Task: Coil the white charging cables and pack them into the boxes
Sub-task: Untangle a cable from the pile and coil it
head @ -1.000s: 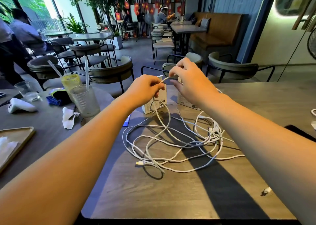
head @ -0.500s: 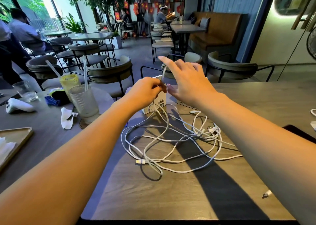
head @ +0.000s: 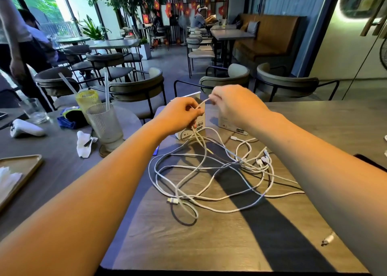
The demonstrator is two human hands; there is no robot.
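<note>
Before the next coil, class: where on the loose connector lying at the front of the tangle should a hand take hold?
Grip the plug's rigid body, not the cord, coming from above and its free left end. It lies flat on the table, and its cord trails right into the tangle.

Arms: I see 2, both bare fr. bottom frame edge up to wrists; no sleeve, cuff or fabric in view anywhere on them.
Left hand (head: pixel 180 113): bare, no glove, no ring I can make out; just left of white box (head: pixel 189 132).
Right hand (head: pixel 234 104): bare too, no glove; knuckles smooth, no marks; just right of same box.
Wrists: no watch, band or bracelet visible on either, both on near side of box.
Forearms: long, smooth, no tattoos/plasters I can tell.
Nails: mostly hidden, can't tell length or polish.
</note>
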